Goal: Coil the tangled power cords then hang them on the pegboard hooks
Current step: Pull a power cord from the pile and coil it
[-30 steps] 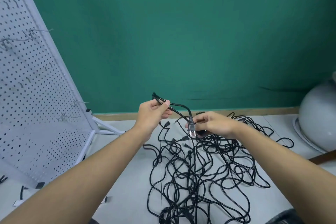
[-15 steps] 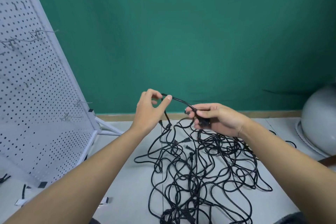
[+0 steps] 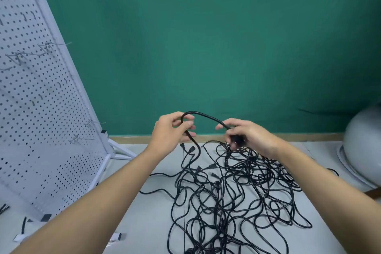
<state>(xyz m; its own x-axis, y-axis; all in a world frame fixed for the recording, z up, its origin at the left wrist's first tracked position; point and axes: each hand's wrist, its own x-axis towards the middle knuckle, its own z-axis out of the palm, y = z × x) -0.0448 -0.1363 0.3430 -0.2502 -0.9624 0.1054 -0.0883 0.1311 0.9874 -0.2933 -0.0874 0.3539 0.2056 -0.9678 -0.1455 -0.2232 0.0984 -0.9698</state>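
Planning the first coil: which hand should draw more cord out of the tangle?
Left. The left hand pinches the cord where it drops into the tangle; the right hand grips the plug end, so it probably anchors.

No text, label, brand, number or sign can be read on anything here.

the power cords (image 3: 231, 192) are plain black, in a tangle of thin dark lines over the pale grey tabletop (image 3: 144, 208). the pegboard (image 3: 41, 130) is white, dotted with even rows of small dark holes. the wall (image 3: 206, 37) is flat teal green, with a tan strip (image 3: 309, 137) along its base.
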